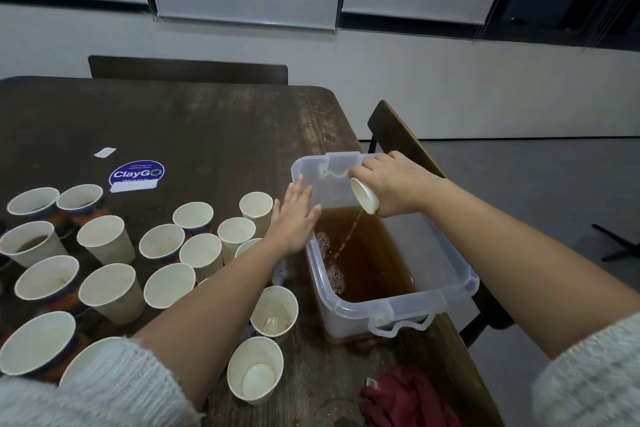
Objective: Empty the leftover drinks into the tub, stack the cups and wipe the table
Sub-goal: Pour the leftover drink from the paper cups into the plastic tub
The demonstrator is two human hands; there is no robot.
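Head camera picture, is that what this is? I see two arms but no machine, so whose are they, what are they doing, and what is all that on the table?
No machine here: a person wears one camera on the head, looking down at their own arms. The right hand grips a paper cup, tipped so brown drink streams into the clear plastic tub. The left hand rests flat against the tub's rim. On the wooden table stand many more paper cups, some with leftover drink, beside a round sticker. A dark red cloth lies near the tub.

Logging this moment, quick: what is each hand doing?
Left hand: open, flat against the tub.
Right hand: holding a tipped cup, pouring.
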